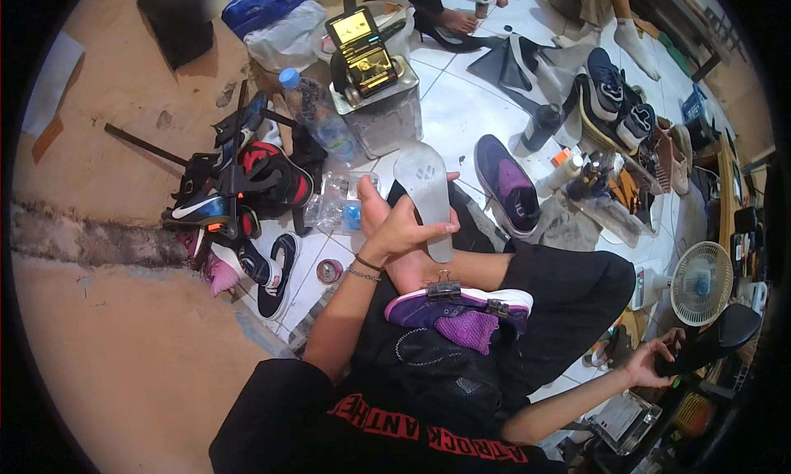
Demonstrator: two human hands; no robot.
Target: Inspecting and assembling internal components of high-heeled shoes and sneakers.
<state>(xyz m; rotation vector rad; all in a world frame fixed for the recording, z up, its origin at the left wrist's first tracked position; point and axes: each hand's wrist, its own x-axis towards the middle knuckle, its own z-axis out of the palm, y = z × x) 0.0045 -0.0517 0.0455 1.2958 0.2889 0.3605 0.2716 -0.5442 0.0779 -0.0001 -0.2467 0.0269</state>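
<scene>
My left hand (408, 231) is closed around a grey insole (424, 185), thumb across its face, held upright above my bare foot (376, 206). Far to the right, my right hand (653, 363) grips one end of a black insole-shaped piece (713, 340); its far end is rounded and glossy. On my lap lies a purple sneaker (420, 307) with a white sole, turned on its side. Black binder clips (445, 290) are clamped along its sole edge. The matching purple shoe (507, 181) rests on the tiles beyond my knee.
A phone (362, 49) leans on a square metal tin (387, 115), beside a water bottle (317, 115). Piled shoes (255, 177) stand at left near an open can (329, 270). Bottles and tools (593, 177) and a white fan (700, 283) are at right. Other people's feet show at the back.
</scene>
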